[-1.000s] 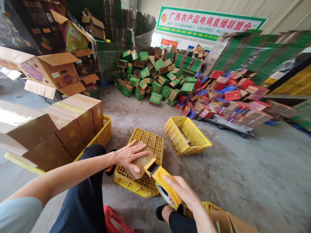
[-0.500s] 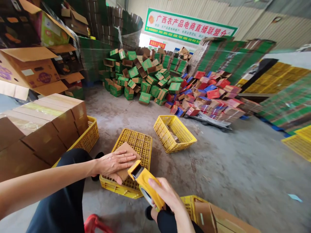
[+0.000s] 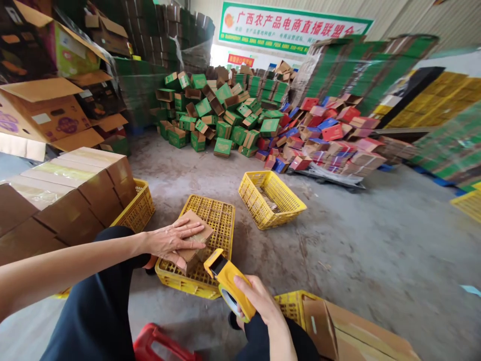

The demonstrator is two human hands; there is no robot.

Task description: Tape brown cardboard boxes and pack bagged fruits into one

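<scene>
My left hand lies with fingers spread across the top of a small cardboard box, its thumb down by the near edge. The box rests on an upside-down yellow plastic crate, whose slatted bottom faces up. Clear tape shows on the box's side nearest my right hand. That right hand is closed around a yellow tape dispenser with a roll of tape in it. Its cutting end points up and left, a short gap from the box.
Taped cartons fill a crate at left. A yellow crate stands ahead, more cartons at lower right. A red plastic stool is at the bottom. Green boxes and red-blue boxes lie heaped at the back.
The tape dispenser has moved slightly down and away from the box, opening a gap. The taped side of the box now shows. My left hand stays on top of it.
</scene>
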